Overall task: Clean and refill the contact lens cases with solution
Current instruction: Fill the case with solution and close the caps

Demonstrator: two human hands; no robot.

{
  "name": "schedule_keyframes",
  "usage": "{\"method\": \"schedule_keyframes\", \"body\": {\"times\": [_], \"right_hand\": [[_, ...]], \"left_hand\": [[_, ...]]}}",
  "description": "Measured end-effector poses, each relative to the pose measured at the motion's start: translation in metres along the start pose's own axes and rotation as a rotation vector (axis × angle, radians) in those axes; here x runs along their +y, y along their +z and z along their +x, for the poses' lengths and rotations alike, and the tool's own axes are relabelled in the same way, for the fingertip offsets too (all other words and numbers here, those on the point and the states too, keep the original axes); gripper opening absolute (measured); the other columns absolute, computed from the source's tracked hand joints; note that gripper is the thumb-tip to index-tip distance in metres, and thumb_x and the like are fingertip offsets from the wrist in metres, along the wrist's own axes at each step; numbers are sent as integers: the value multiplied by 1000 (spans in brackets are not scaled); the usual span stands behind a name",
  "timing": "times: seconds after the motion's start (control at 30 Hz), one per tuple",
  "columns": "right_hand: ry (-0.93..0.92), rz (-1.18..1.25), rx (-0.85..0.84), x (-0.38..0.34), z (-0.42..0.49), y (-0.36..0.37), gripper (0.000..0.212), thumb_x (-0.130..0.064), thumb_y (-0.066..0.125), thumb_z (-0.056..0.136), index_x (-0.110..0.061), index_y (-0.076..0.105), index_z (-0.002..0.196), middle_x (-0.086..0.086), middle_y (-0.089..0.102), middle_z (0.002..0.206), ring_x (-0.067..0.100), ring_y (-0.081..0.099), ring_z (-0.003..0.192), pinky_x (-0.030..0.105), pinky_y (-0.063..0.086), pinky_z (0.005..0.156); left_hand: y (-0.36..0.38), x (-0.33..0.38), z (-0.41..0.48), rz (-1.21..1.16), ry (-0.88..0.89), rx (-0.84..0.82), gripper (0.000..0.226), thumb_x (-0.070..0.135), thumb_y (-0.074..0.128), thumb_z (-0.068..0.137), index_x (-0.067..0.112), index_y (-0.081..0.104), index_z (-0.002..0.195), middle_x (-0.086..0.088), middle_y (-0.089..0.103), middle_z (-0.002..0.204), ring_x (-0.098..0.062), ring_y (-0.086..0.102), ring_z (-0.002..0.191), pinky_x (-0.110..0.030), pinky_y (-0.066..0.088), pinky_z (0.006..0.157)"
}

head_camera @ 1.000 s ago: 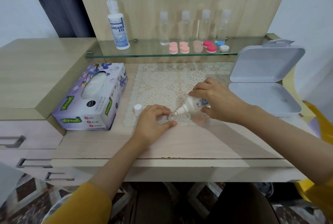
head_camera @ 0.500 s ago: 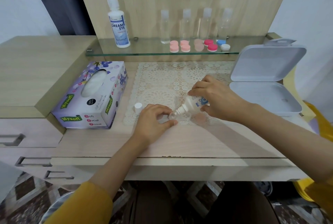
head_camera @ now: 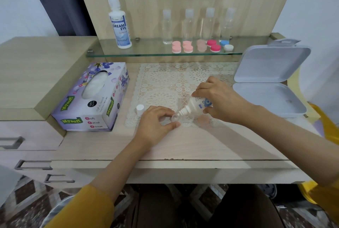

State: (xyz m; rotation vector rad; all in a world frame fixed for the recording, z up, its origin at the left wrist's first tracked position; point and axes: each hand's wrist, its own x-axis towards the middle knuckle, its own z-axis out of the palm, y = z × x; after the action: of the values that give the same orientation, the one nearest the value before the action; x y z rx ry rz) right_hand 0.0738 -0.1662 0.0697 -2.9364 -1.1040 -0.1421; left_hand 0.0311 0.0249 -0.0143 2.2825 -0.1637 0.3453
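My right hand (head_camera: 222,99) grips a small white solution bottle (head_camera: 195,106), tilted with its nozzle pointing down-left over a clear open lens case (head_camera: 180,117) on the lace mat (head_camera: 165,84). My left hand (head_camera: 156,123) pinches the left end of that case between thumb and fingers. The bottle's white cap (head_camera: 140,108) stands on the mat's left edge. A pale pink lid (head_camera: 203,119) lies right of the case, partly under my right hand.
A tissue box (head_camera: 91,97) sits at the left. An open white plastic box (head_camera: 267,88) lies at the right. On the glass shelf (head_camera: 146,53) stand a large Dream Eye bottle (head_camera: 120,24), several clear bottles (head_camera: 189,24) and several coloured lens cases (head_camera: 201,46).
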Motion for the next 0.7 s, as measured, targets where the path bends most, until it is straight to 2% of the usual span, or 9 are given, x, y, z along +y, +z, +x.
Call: {"method": "schedule_keyframes", "body": {"times": [0.17, 0.33, 0.47, 0.7], "right_hand": [[17, -2, 2, -2, 0, -1, 48, -16, 62, 83, -18, 50, 130, -2, 54, 122, 19, 39, 105, 27, 33, 85], [18, 4, 3, -1, -1, 0, 48, -16, 62, 83, -18, 51, 129, -3, 54, 121, 20, 40, 105, 25, 31, 80], [34, 59, 2, 3, -4, 4, 52, -16, 66, 80, -17, 51, 130, -1, 54, 122, 20, 41, 104, 30, 37, 86], [85, 120, 28, 19, -17, 0, 57, -17, 73, 75, -17, 53, 128, 0, 55, 119, 22, 42, 103, 26, 34, 86]], "left_hand": [[0, 0, 0, 7, 1, -3, 22, 25, 78, 70, 19, 72, 90, 12, 67, 97, -5, 50, 96, -6, 33, 79], [0, 1, 0, -1, 0, -4, 22, 24, 78, 70, 19, 72, 90, 13, 66, 95, -6, 50, 97, -13, 37, 82], [-1, 1, 0, 3, 3, 3, 22, 24, 79, 70, 18, 72, 89, 15, 64, 93, -6, 50, 96, -4, 33, 78], [0, 0, 0, 7, 6, -11, 20, 25, 78, 71, 19, 71, 88, 14, 65, 96, -6, 50, 97, -8, 35, 81]]}}
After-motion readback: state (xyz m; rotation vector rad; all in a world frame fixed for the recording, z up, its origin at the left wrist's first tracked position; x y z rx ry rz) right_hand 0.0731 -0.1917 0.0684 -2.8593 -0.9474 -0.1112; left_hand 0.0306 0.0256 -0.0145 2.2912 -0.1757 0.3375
